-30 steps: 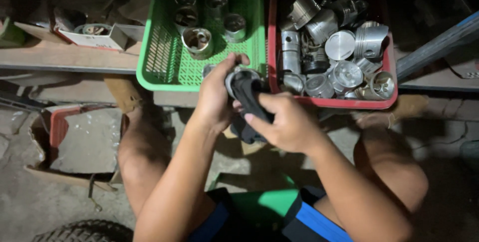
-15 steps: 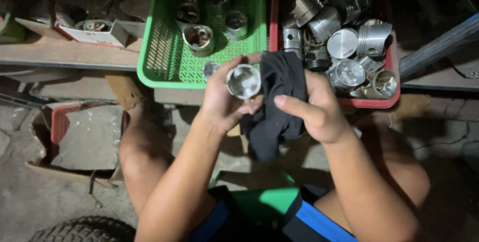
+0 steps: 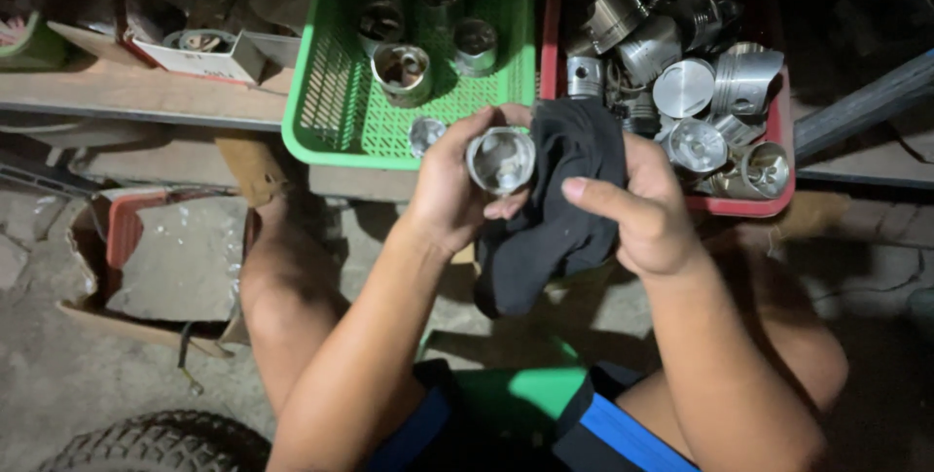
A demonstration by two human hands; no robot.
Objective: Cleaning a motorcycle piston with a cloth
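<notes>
- A metal piston [image 3: 501, 161] is being gripped in the left hand [image 3: 455, 180], fingers curled tight around its skirt, just in front of the green basket [image 3: 321, 102].
- A black rag [image 3: 564, 199] is being clutched in the right hand [image 3: 647, 209], thumb extended, fingers folded on the cloth.
- The open end is probably best being kept turned up, with the rag being worked inside and around.
- The far side of the piston is being hidden by fingers; the parts in the red basket [image 3: 749, 204] are being lost in shadow.
</notes>
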